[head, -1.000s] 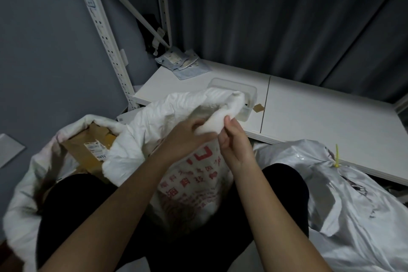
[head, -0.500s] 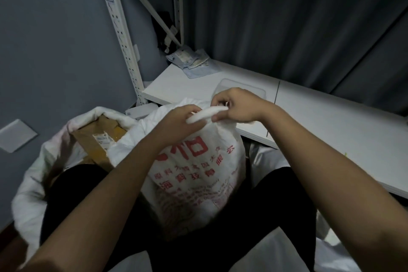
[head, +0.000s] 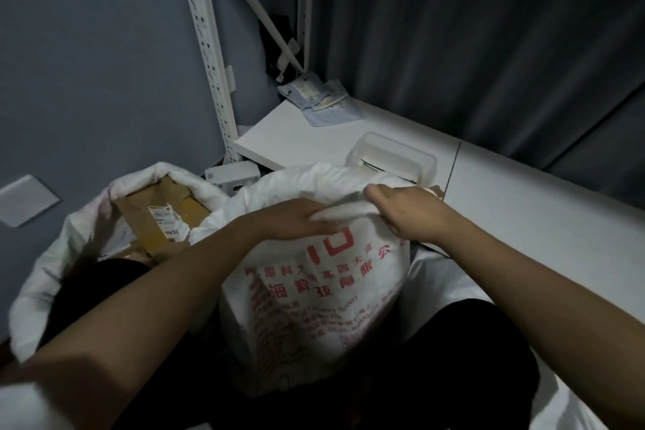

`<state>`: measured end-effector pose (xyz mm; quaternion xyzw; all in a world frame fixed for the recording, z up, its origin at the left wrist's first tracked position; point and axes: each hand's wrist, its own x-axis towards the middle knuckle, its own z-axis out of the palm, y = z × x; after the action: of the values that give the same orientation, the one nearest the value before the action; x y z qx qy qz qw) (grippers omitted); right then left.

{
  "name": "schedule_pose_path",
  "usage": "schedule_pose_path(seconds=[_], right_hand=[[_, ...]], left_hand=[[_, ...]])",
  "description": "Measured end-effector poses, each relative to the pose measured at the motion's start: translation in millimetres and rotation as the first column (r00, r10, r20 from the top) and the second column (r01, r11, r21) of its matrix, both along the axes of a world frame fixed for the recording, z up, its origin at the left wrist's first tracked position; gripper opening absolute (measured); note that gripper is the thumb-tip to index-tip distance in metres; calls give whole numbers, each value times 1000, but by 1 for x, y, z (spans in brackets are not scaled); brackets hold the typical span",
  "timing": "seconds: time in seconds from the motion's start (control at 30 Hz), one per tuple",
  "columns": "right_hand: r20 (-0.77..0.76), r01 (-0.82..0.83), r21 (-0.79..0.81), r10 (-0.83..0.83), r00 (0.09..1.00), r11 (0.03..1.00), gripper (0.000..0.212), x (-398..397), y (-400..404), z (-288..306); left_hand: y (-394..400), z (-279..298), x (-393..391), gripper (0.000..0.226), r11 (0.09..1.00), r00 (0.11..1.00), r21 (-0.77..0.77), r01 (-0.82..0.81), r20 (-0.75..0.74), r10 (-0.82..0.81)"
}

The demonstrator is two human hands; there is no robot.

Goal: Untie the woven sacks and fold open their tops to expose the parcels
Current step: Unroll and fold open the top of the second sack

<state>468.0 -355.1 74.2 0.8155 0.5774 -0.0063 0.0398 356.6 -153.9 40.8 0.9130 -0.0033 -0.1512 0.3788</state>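
A white woven sack (head: 324, 300) with red print stands between my knees. Its top is gathered into a twisted roll of fabric (head: 343, 211). My left hand (head: 296, 220) grips the left end of that roll and my right hand (head: 408, 211) grips the right end, the two hands close together. To the left stands a second white sack (head: 45, 283) with its top folded open, and brown cardboard parcels (head: 157, 216) with labels show inside it. What the printed sack holds is hidden.
A low white shelf board (head: 523, 220) runs behind the sacks, carrying a clear plastic tub (head: 391, 155) and some flat packets (head: 321, 101). White perforated shelf uprights (head: 209, 56) rise at the back left. A grey wall is left, a dark curtain right. More white sacking lies at the lower right.
The camera has shifted left and down. My hands have moved apart along the gathered top, my right hand drawing to the right, and the roll of fabric lies stretched between them.
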Motion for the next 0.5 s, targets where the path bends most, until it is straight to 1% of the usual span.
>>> schedule_pose_path(seconds=[0.03,0.07,0.1,0.13,0.17,0.2,0.23,0.27,0.3,0.33,0.37,0.4,0.43,0.47,0.5], right_hand=[[-7,-45,3,45,999,999,35,4,-1,-6],[-57,-27,-35,25,998,999,42,7,2,-10],[-130,20,-83,-31,991,996,53,9,7,-11],[-208,81,-167,-115,971,983,68,11,14,-11],[-280,100,-233,-165,946,967,77,13,21,-11],[-337,74,-249,-158,928,966,74,13,29,-12],[-384,30,-232,-120,915,972,60,13,37,-18],[-412,-9,-187,-70,909,982,46,12,43,-23],[-427,-32,-124,-24,904,992,40,11,47,-28],[-411,-41,-80,5,912,996,42,11,47,-33],[-370,-44,-46,23,929,998,47,11,46,-37],[-313,-33,-29,23,949,999,52,9,44,-41],[-252,-21,-3,19,967,1000,56,6,41,-45],[-194,-16,6,17,981,1000,60,2,38,-49],[-157,-13,0,13,987,1000,63,-2,34,-54]], left_hand=[[2,-4,2,28,999,997,5,-32,65,32],[3,-7,5,32,995,990,88,-43,141,31],[3,-9,9,37,968,980,251,-27,196,-24],[1,-13,11,42,896,968,443,-13,230,-100],[-2,-15,13,44,808,947,589,-22,271,-171],[-3,-17,14,42,759,919,650,-38,321,-228],[-3,-18,12,37,764,884,642,-66,393,-254],[0,-18,8,31,795,863,599,-92,446,-236],[4,-18,4,29,859,873,500,-106,460,-160],[9,-16,-1,30,927,916,356,-115,400,-40],[14,-16,-6,35,972,965,200,-121,253,69],[18,-15,-9,41,989,989,73,-132,80,126],[19,-14,-13,46,992,992,33,-120,-22,120],[18,-15,-16,45,995,996,58,-76,-47,79],[17,-19,-17,41,993,999,114,-42,-5,43]])
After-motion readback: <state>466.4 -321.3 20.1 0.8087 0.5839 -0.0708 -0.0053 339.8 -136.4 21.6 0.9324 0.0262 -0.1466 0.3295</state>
